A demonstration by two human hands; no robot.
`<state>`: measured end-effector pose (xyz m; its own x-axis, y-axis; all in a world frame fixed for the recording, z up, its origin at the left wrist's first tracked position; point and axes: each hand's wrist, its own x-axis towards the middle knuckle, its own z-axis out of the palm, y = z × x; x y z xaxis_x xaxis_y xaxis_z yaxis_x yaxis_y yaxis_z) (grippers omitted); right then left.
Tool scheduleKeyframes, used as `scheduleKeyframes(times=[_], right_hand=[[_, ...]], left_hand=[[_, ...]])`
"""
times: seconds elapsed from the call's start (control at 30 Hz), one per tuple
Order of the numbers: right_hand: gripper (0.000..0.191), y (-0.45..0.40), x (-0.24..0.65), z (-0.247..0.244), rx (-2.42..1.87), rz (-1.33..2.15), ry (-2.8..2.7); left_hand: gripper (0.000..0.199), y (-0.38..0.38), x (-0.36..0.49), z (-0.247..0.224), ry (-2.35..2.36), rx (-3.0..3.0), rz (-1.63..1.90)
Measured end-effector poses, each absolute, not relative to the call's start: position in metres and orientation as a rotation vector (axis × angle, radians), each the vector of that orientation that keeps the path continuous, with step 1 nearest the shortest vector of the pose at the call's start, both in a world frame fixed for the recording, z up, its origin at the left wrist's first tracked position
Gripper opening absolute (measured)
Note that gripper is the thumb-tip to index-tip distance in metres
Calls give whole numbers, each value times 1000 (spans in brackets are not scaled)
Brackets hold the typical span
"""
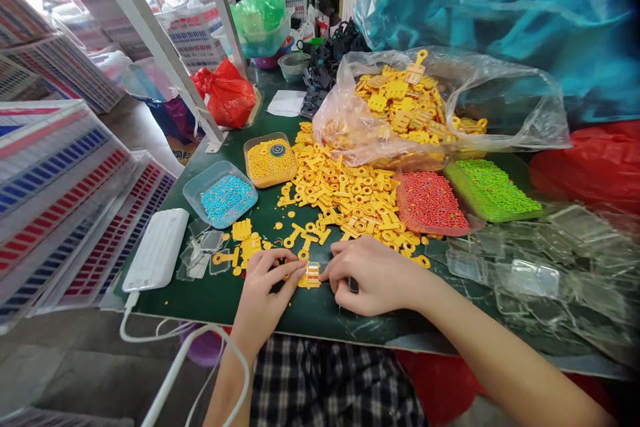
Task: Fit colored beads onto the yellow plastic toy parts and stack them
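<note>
At the table's front edge, my left hand (269, 285) pinches the left side of a small yellow plastic piece (311, 275) between thumb and finger. The piece has a ring at its top and a slotted square body with pale and reddish bars. My right hand (373, 275) has curled fingers, its fingertips at the piece's right edge; whether they hold anything small is hidden. Just beyond both hands spreads a heap of loose yellow ring-topped pieces (350, 197). More yellow slotted pieces (245, 243) lie left of my left hand.
Tubs of blue beads (229, 199), yellow beads (270, 161), red beads (434, 201) and green beads (495, 187) flank the heap. Clear plastic covers (535, 280) cover the right side. A plastic bag of yellow pieces (400, 103) stands behind; a white power bank (156, 250) lies left.
</note>
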<state>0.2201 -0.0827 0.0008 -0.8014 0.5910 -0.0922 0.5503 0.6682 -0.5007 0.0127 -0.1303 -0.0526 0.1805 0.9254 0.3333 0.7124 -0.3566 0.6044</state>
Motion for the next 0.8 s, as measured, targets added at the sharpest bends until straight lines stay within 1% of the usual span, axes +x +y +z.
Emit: scheduleKeyframes(times=[0.13,0.33,0.47,0.6,0.67,0.73,0.8], right_hand=[[18,-83,220,-1,-948,786,-2795],[18,-82,221,-4,-962,753,-2813],[17,-84,218,-1,-937,656,-2843],[14,-92,222,11,-874,484,-2782],[15,-96,240,21,-1062,332,-2679],[18,-98,273,33,-1509,151,-2430],[23,-97,320,44,-1997,3,-2055]], left_hand=[[18,-130,11,-53,1597,2112,973],[15,-129,13,-61,1642,2219,878],[17,-127,14,-63,1574,2284,1023],[17,-117,25,-51,1448,2318,1215],[20,-107,43,-37,1348,2384,1220],[23,-96,69,-21,1256,2461,1175],[24,-83,103,-5,1212,2531,1095]])
